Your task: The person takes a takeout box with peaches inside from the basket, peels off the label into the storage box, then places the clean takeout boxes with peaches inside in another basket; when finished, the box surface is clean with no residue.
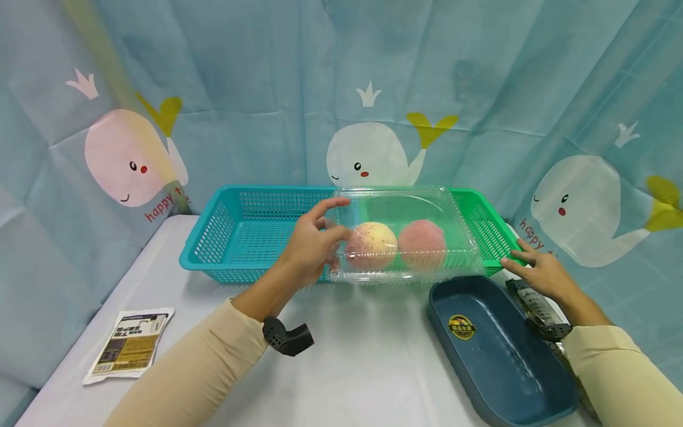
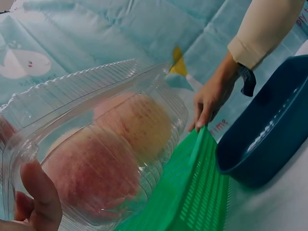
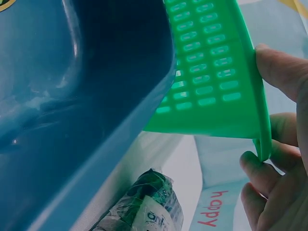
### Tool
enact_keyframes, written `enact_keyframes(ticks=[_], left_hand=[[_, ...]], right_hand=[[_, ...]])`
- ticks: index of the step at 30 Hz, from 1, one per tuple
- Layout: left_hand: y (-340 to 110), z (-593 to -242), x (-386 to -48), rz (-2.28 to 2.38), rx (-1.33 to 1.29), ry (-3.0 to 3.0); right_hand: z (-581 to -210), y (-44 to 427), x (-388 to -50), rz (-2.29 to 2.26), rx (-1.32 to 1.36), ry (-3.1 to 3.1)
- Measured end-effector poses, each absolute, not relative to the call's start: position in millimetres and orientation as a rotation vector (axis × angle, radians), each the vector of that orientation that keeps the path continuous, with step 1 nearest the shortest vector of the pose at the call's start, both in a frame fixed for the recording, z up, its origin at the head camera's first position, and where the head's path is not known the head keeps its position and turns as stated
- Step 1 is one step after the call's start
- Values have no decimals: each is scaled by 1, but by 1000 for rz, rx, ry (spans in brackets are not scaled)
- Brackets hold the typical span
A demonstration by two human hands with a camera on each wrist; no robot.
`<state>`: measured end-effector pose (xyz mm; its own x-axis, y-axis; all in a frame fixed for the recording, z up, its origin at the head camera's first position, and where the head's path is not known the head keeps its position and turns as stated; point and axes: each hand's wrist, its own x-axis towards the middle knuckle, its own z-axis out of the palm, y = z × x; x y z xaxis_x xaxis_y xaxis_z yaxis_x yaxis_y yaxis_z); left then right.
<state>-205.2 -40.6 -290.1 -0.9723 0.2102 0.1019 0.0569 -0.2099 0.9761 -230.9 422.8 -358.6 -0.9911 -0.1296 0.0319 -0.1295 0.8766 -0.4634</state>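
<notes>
A clear plastic clamshell box (image 1: pixel 464 237) with two peaches (image 1: pixel 372 244) inside hangs over the baskets in the head view. My left hand (image 1: pixel 312 240) grips the box by its left end, thumb in front, as the left wrist view also shows. Behind and beneath the box stands a green perforated basket (image 1: pixel 482 228). My right hand (image 1: pixel 546 273) pinches the rim at the basket's right end. In the right wrist view the thumb (image 3: pixel 281 70) lies on one side of that rim and fingers curl under the other.
A blue perforated basket (image 1: pixel 210 237) stands at the back left. At the front right lies a dark blue tray (image 1: pixel 496 350) with a round sticker, beside a plastic-wrapped item (image 3: pixel 154 204). A flat labelled packet (image 1: pixel 130 344) lies at the left. A whale-print curtain (image 1: pixel 256 89) hangs behind.
</notes>
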Motion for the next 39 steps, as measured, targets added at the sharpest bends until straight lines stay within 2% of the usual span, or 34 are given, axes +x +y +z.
enact_keyframes(ticks=[9,24,39], left_hand=[[-8,-293,-248,2386,334,1884],[50,-334,-310,2336,199,1904],[86,-354,-329,2057,107,2028]], right_hand=[[-358,423,-232,-718,-210,3041],[-359,425,-232,-702,-224,3067],[-360,424,-233,-711,-225,3078]])
